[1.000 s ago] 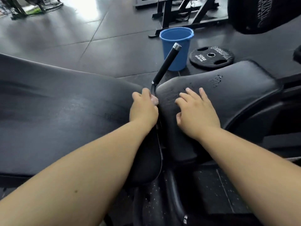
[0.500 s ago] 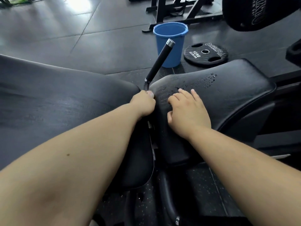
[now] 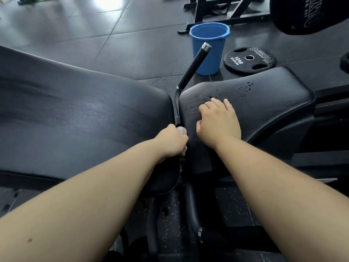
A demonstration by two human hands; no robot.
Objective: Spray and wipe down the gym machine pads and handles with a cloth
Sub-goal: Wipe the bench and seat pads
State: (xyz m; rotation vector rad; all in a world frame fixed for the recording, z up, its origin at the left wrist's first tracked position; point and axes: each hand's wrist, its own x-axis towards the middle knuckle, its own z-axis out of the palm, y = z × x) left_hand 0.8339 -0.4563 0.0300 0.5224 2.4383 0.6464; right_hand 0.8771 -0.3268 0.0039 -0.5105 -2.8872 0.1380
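Two black pads fill the view: a large left pad [image 3: 75,118] and a smaller right pad [image 3: 264,103] with water droplets on its top. A black handle [image 3: 194,67] with a chrome cap rises from the gap between them. My left hand [image 3: 171,141] is shut on a pinkish cloth [image 3: 50,130] low in that gap, on the handle's bent stem. My right hand [image 3: 219,123] rests flat on the right pad's near edge, fingers spread and holding nothing.
A blue bucket [image 3: 209,48] stands on the dark floor beyond the handle. A black 10 kg weight plate [image 3: 249,60] lies beside it. A black machine frame [image 3: 222,14] and another dark pad [image 3: 309,14] stand at the back right.
My left hand has slid down the handle stem toward me with the cloth. My right hand stays on the right pad.
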